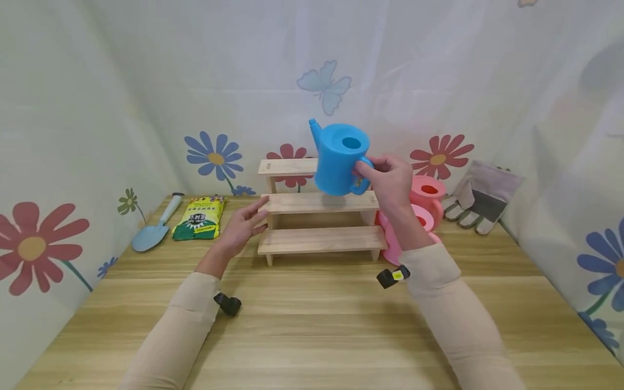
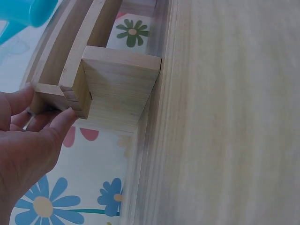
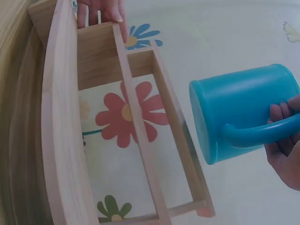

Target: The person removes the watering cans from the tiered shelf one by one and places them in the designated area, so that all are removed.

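A blue toy watering can (image 1: 338, 162) hangs in the air above the middle board of a light wooden three-tier stand (image 1: 319, 202). My right hand (image 1: 394, 176) grips its handle, and the spout points up and left. In the right wrist view, the can (image 3: 243, 115) shows its base toward the stand, apart from the boards. My left hand (image 1: 240, 226) touches the stand's left end by the middle board, with its fingers spread and mostly straight. The left wrist view shows the fingertips of this hand (image 2: 35, 145) against the board ends.
Two pink watering cans (image 1: 429, 192) stand right of the stand, one partly behind my right forearm. Farther right, a grey and white work glove (image 1: 482, 197) leans against the curtain. At left lie a yellow and green bag (image 1: 200, 218) and a light-blue hand trowel (image 1: 157, 226).
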`<action>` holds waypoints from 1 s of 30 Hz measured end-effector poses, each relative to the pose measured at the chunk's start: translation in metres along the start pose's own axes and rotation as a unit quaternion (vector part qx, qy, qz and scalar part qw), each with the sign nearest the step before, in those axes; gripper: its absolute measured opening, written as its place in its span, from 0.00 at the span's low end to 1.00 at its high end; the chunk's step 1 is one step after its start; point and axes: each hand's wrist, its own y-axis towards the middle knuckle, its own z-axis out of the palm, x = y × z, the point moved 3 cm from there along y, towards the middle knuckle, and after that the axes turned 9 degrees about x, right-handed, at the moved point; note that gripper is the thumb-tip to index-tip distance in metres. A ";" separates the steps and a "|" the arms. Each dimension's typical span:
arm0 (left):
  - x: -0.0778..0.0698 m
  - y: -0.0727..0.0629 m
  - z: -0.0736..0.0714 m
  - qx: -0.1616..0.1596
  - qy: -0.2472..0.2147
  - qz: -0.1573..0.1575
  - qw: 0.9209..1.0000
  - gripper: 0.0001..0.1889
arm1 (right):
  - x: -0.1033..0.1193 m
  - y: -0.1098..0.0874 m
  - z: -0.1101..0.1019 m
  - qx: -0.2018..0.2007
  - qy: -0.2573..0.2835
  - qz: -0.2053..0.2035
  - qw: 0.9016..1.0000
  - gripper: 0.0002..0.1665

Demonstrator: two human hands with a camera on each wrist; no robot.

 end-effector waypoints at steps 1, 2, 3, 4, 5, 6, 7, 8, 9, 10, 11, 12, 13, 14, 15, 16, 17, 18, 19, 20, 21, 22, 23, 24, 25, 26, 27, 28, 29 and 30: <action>0.000 0.000 0.000 0.001 0.000 0.001 1.000 0.29 | 0.001 -0.001 -0.005 -0.001 0.005 0.005 1.000 0.24; 0.000 -0.001 0.000 0.000 0.001 0.000 1.000 0.29 | 0.002 -0.002 -0.010 -0.004 0.006 0.006 1.000 0.24; 0.000 -0.001 0.000 0.000 0.001 -0.001 1.000 0.29 | 0.002 -0.003 -0.015 -0.007 0.005 0.005 1.000 0.25; 0.000 0.000 0.000 -0.001 0.001 -0.002 1.000 0.29 | 0.003 -0.005 -0.021 -0.010 0.004 0.005 1.000 0.25; -0.001 0.000 -0.001 -0.002 0.003 -0.003 1.000 0.29 | 0.004 -0.007 -0.027 -0.014 0.000 0.006 1.000 0.25; -0.001 0.000 -0.001 -0.002 0.005 -0.003 1.000 0.29 | 0.004 -0.009 -0.033 -0.017 -0.002 0.008 1.000 0.26; -0.001 0.001 -0.001 -0.001 0.010 -0.003 1.000 0.29 | 0.005 -0.011 -0.039 -0.020 -0.002 0.006 1.000 0.26; -0.002 0.001 -0.001 -0.002 0.010 -0.004 1.000 0.29 | 0.005 -0.013 -0.045 -0.023 -0.004 0.002 1.000 0.26; -0.002 0.002 -0.001 -0.001 0.012 -0.004 1.000 0.29 | 0.005 -0.016 -0.051 -0.027 -0.005 0.002 1.000 0.26; -0.003 0.002 -0.001 0.001 0.013 -0.005 1.000 0.29 | 0.005 -0.018 -0.056 -0.030 0.000 0.006 1.000 0.27; -0.003 0.002 -0.001 0.002 0.014 -0.006 1.000 0.29 | 0.004 -0.020 -0.061 -0.030 0.002 0.010 0.999 0.27; -0.003 0.002 -0.001 0.003 0.015 -0.006 1.000 0.29 | 0.004 -0.022 -0.065 -0.030 0.004 0.013 0.999 0.28; -0.004 0.002 0.000 0.004 0.015 -0.007 1.000 0.29 | 0.004 -0.023 -0.069 -0.032 0.001 0.015 0.999 0.29; -0.004 0.002 0.000 0.003 0.012 -0.008 1.000 0.29 | 0.003 -0.024 -0.072 -0.034 -0.003 0.020 0.999 0.29; -0.004 0.002 0.000 0.004 0.014 -0.008 1.000 0.29 | 0.003 -0.025 -0.075 -0.035 -0.006 0.025 0.999 0.30; -0.003 0.002 0.000 0.003 0.014 -0.008 1.000 0.29 | 0.003 -0.025 -0.078 -0.036 -0.007 0.029 0.999 0.30; -0.003 0.001 0.000 0.002 0.014 -0.007 1.000 0.29 | 0.003 -0.025 -0.081 -0.037 -0.010 0.030 0.999 0.30; -0.003 0.001 0.000 0.001 0.014 -0.005 1.000 0.29 | 0.003 -0.026 -0.085 -0.041 -0.014 0.031 0.999 0.30; -0.002 0.001 0.000 0.001 0.014 -0.004 1.000 0.29 | 0.003 -0.026 -0.089 -0.045 -0.012 0.032 0.998 0.29; -0.002 0.001 0.000 0.001 0.013 -0.002 1.000 0.29 | 0.004 -0.026 -0.093 -0.050 -0.016 0.031 0.998 0.29; -0.002 0.001 0.001 0.002 0.011 0.000 1.000 0.29 | 0.004 -0.026 -0.097 -0.054 -0.015 0.032 0.998 0.28; -0.001 0.001 0.001 0.002 0.007 0.002 1.000 0.29 | 0.004 -0.026 -0.102 -0.059 -0.016 0.031 0.998 0.28; 0.000 0.001 0.001 0.003 0.004 0.003 1.000 0.29 | 0.004 -0.026 -0.107 -0.062 -0.018 0.030 0.997 0.27; 0.000 0.001 0.001 0.005 0.003 0.004 1.000 0.29 | 0.003 -0.026 -0.112 -0.065 -0.019 0.029 0.997 0.27; 0.000 0.001 0.002 0.003 0.002 0.004 1.000 0.29 | 0.003 -0.026 -0.117 -0.067 -0.023 0.027 0.997 0.27; 0.001 0.001 0.002 0.000 0.001 0.004 1.000 0.29 | 0.002 -0.026 -0.121 -0.068 -0.031 0.025 0.997 0.27; 0.001 0.000 0.002 -0.002 0.002 0.004 1.000 0.29 | 0.001 -0.026 -0.125 -0.067 -0.033 0.026 0.997 0.27; 0.001 0.000 0.002 -0.002 0.004 0.005 1.000 0.29 | 0.001 -0.026 -0.129 -0.067 -0.029 0.022 0.997 0.27; 0.001 0.000 0.002 -0.002 0.004 0.006 1.000 0.29 | 0.000 -0.026 -0.133 -0.065 -0.025 0.019 0.997 0.27; 0.001 0.001 0.003 -0.002 0.004 0.006 1.000 0.29 | -0.001 -0.026 -0.136 -0.064 -0.018 0.015 0.998 0.27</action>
